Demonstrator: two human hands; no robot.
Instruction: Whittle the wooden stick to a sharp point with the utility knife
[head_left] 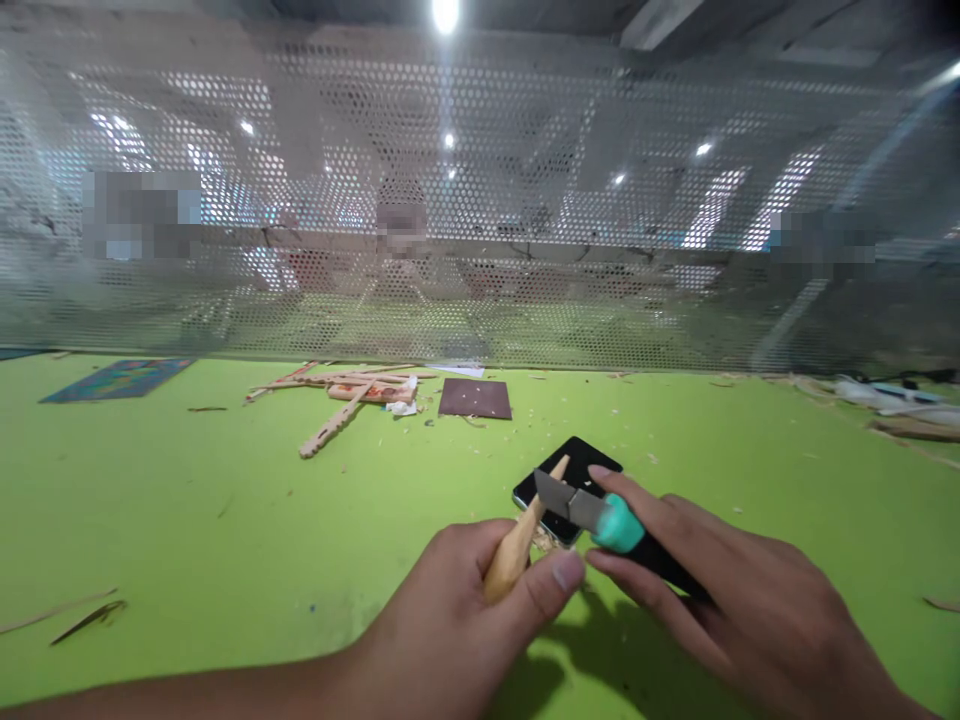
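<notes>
My left hand (472,610) is wrapped round a pale wooden stick (511,555) whose tapered end points up and away from me. In my right hand (757,580) is a utility knife (619,525) with a black and teal handle. Its short, wide blade (555,493) crosses the stick near the narrow tip and appears to touch it. Beneath both, a black smartphone (574,450) lies on the green table, with wood shavings (546,540) by its near edge. My right forefinger stretches along the knife's handle over the phone.
Carved wooden sticks (337,420) lie piled at the back, beside a dark brown sheet (475,398). A patterned mat (116,381) is at the far left. A perforated screen (480,300) closes off the green table's (225,560) rear edge. Wood scraps (911,428) sit far right.
</notes>
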